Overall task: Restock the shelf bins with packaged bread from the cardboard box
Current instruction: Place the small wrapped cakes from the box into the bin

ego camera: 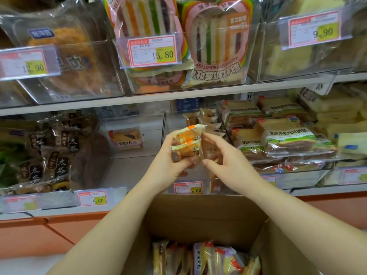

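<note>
My left grip (168, 157) clasps two bread packs (187, 148) before the clear bin (164, 124); my right grip (224, 155) pinches their edge.

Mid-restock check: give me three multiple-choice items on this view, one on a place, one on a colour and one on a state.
1. The small packets between the left hand and the right hand sit just above which price tag in the picture?
A. the 15.60 tag
B. the 13.80 tag
C. the 9.90 tag

2. The stickers on those packets are:
A. blue
B. orange
C. green

3. The cardboard box is:
A. taped shut
B. open and empty
C. open with packaged bread inside

Answers:
1 A: that tag sits directly below the two hands.
2 B: orange tabs show at the packets' top edges.
3 C: the top is open and wrapped packs stand in the bottom.
</note>
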Demonstrator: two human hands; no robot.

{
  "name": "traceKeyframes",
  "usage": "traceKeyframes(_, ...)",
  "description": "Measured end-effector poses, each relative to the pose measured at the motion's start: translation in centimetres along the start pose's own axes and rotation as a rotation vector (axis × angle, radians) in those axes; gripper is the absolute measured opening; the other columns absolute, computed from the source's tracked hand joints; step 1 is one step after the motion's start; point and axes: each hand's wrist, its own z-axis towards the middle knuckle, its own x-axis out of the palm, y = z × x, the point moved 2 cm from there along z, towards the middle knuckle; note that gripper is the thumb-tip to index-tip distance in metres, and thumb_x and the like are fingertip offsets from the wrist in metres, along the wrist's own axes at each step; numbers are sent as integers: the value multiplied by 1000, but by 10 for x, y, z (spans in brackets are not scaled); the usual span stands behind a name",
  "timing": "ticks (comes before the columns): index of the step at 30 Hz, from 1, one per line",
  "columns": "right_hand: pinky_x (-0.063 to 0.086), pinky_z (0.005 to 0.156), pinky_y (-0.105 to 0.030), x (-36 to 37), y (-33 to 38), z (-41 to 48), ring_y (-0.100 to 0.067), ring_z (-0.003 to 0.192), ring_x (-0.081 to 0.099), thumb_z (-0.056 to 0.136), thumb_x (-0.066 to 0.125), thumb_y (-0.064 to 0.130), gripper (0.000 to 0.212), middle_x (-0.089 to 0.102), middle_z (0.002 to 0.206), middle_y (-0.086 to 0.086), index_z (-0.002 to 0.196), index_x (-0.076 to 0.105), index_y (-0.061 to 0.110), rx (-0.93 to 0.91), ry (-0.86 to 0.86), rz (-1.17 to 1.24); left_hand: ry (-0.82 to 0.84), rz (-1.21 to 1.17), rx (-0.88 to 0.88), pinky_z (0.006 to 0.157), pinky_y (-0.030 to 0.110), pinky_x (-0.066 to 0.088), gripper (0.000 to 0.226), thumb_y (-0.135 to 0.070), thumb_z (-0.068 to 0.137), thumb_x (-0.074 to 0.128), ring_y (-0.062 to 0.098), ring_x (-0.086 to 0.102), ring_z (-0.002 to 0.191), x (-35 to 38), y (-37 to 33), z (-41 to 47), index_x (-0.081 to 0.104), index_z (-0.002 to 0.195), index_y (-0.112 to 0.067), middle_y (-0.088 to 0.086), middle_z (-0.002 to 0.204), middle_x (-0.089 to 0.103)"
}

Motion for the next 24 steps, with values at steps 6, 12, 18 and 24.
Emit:
traceKeyframes(6,28,109,-32,-34,-25,-4,-15,131,32,91,59,27,47,46,140,7,136,46,27,-55,-42,-607,22,46,-181,74,42,59,38,-14,92,61,18,72,83,10,12,34,40,122,-25,-3,94,66)
traceKeyframes(12,30,109,-39,-27,-33,5,-22,133,32,92,56,36,58,35,148,2,144,32,28,73,109,-726,35,96,-396,91,50,52,38,-30,91,60,28,64,103,21,56,95,51,126,-17,10,115,65)
traceKeyframes(18,35,108,-39,-23,-43,6,-23,131,37,89,61,30,63,38,145,0,144,31,25,73,98,-746,-9,24,-442,72,48,59,54,-40,83,66,26,68,94,34,90,136,44,129,-21,8,115,65)
traceKeyframes(24,35,108,-38,-22,-49,6,-22,131,38,87,62,31,65,39,144,0,144,30,26,35,80,-754,1,111,-368,83,40,52,25,-33,94,55,24,59,93,45,90,144,48,118,-27,4,104,61)
